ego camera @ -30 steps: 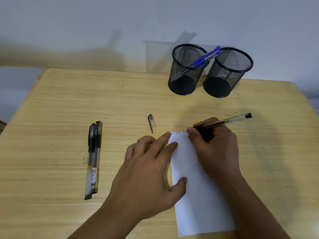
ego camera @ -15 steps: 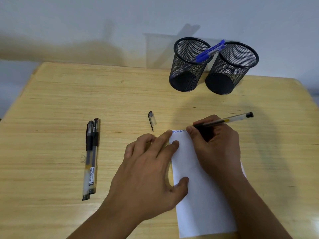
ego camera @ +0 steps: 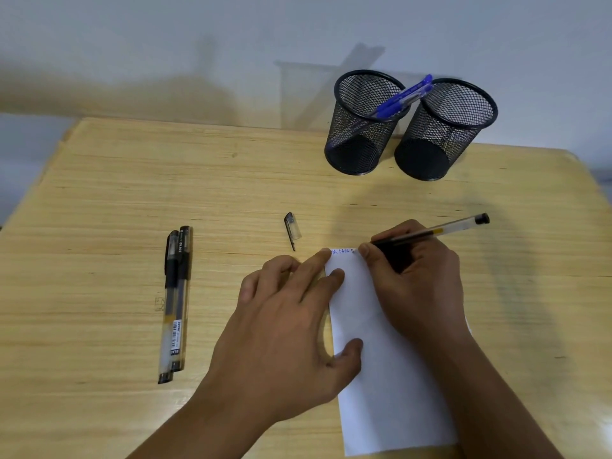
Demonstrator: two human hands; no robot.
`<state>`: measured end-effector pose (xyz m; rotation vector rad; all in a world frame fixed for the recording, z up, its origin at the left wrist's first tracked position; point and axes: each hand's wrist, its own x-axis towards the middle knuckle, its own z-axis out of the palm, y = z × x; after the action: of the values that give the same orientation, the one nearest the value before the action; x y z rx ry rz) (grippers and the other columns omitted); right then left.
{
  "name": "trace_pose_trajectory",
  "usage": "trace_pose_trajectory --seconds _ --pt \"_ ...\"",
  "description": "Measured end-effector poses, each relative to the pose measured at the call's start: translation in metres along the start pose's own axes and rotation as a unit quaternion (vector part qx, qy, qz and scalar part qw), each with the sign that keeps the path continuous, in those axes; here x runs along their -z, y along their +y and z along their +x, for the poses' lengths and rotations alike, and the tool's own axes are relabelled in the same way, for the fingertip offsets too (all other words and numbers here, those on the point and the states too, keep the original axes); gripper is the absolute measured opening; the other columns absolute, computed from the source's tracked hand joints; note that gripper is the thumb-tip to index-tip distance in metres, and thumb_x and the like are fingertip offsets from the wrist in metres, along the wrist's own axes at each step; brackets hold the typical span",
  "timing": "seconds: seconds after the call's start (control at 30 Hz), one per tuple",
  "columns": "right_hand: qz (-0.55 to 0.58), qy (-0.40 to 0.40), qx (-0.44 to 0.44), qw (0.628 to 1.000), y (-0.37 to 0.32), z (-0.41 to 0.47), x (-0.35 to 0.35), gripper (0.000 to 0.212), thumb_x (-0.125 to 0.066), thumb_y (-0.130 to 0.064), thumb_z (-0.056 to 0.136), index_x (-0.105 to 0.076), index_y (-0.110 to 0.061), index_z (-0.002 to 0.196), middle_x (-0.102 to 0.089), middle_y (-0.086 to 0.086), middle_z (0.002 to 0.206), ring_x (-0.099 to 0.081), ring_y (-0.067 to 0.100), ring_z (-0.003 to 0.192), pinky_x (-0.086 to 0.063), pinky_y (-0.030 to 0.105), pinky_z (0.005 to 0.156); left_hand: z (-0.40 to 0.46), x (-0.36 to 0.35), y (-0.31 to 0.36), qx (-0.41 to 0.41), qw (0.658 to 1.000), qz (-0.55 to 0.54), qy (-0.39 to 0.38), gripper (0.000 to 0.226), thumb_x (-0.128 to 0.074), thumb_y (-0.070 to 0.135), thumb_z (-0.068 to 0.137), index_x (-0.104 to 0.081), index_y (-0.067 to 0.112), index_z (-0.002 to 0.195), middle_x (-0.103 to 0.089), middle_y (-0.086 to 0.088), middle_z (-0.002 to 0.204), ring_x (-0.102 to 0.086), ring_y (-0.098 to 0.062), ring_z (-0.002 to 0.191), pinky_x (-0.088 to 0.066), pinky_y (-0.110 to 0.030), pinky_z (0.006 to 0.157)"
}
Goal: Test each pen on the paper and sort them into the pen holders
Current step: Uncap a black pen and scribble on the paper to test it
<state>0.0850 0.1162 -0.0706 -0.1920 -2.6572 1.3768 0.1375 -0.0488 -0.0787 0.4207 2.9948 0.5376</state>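
Note:
My right hand grips an uncapped clear black pen, its tip hidden behind my fingers at the top edge of a white paper strip with blue writing. My left hand lies flat, fingers and thumb pressing the paper's left edge. The pen's cap lies on the table above my left hand. Two capped black pens lie side by side at the left. Two black mesh holders stand at the back: the left holder contains blue pens, the right holder looks empty.
The wooden table runs up to a pale wall behind the holders. Its back left corner and right edge are in view.
The camera view shifted slightly, so the holders appear higher. My right hand with the pen stays at the paper's top edge; my left hand has not moved.

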Motion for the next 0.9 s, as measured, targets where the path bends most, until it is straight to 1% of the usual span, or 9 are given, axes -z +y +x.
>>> trace_pose_trajectory --seconds 0.17,0.4,0.57,0.9 --pt "0.001 0.017 -0.003 1.0 0.0006 0.0007 -0.0011 0.007 -0.072 -0.022 0.085 -0.067 -0.018 0.084 -0.067 -0.016 0.069 -0.064 -0.008 0.075 -0.046 0.003 0.063 0.0 0.0 -0.0001 0.0 1.0 0.0 0.002 0.072 -0.052 0.07 0.072 -0.051 0.032 0.134 -0.039 0.014 0.152 -0.037 -0.019 0.128 -0.035 -0.042 0.102" --pt "-0.009 0.0 0.007 1.0 0.0007 0.0006 -0.0001 0.007 -0.072 -0.02 0.085 -0.066 -0.016 0.084 -0.066 -0.017 0.068 -0.064 -0.009 0.074 -0.045 0.002 0.062 0.0002 -0.0006 -0.0001 -0.001 1.0 0.0 0.003 0.073 -0.052 0.07 0.072 -0.051 0.032 0.134 -0.039 0.013 0.152 -0.037 -0.019 0.129 -0.035 -0.042 0.101" --pt "-0.018 0.009 0.01 1.0 -0.0004 0.0009 -0.0007 0.006 -0.071 -0.021 0.086 -0.065 -0.018 0.084 -0.065 -0.017 0.069 -0.063 -0.009 0.078 -0.044 0.001 0.063 0.0001 0.0 -0.0004 -0.002 1.0 0.0 0.003 0.073 -0.052 0.07 0.072 -0.051 0.032 0.134 -0.039 0.014 0.152 -0.036 -0.019 0.129 -0.033 -0.042 0.101" --pt "-0.019 0.012 0.012 1.0 0.0002 0.0006 -0.0012 0.008 -0.071 -0.021 0.085 -0.064 -0.017 0.084 -0.066 -0.016 0.069 -0.063 -0.006 0.078 -0.043 0.001 0.062 0.0001 -0.0002 -0.0001 -0.002 1.0 -0.001 0.007 0.072 -0.052 0.07 0.071 -0.052 0.032 0.132 -0.038 0.014 0.152 -0.036 -0.018 0.128 -0.031 -0.039 0.1"
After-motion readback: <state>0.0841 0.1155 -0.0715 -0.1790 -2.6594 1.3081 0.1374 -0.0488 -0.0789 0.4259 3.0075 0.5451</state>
